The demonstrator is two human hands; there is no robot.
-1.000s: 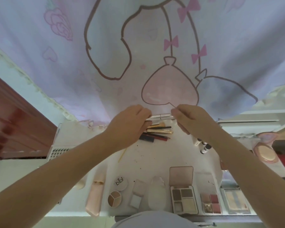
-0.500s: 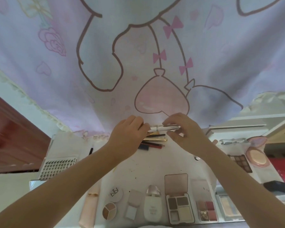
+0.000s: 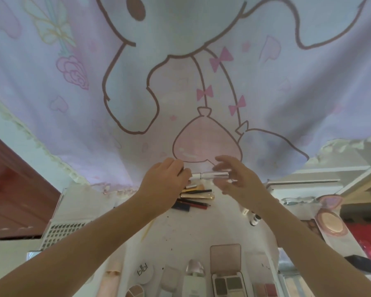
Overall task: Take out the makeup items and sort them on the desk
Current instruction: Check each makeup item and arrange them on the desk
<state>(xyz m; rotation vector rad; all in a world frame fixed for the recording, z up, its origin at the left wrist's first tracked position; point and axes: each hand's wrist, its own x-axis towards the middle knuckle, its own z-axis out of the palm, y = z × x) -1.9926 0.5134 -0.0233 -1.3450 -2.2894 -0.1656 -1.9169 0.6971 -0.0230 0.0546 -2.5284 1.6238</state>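
1. Silver tube (image 3: 210, 175) lies level in the air over the far end of the desk (image 3: 180, 228), just above the pencil pile (image 3: 196, 197).
2. Left hand (image 3: 164, 185) pinches the tube's left end, fingers curled round it.
3. Right hand (image 3: 239, 182) is at the tube's right end, fingers spread and loose; motion-blurred, so can't tell if it touches the tube.
4. Pencil pile: gold tube (image 3: 198, 196), black pencil (image 3: 198, 191), red pencil (image 3: 198, 204), dark blue stick (image 3: 181, 206), all lying crosswise under the left hand.
5. Right of the pile, under the right wrist: small bottles (image 3: 254, 219), partly hidden.
6. Near edge of desk, well apart from the pile, a row left to right: peach tube (image 3: 111, 284), round white compact (image 3: 145, 274), tri-colour round pan (image 3: 135, 292), small pale case (image 3: 169, 279), white bottle (image 3: 194, 279), open eyeshadow palette (image 3: 227, 281), pink palette (image 3: 265, 289).
7. Left of the pile: white grid tray (image 3: 61, 233).
8. Far right of the pile: round pink compact (image 3: 331, 219), lid up.
9. Behind the pile: cartoon curtain (image 3: 180, 82) hangs to the desk's back edge.
10. Left hand gripping; right hand open.
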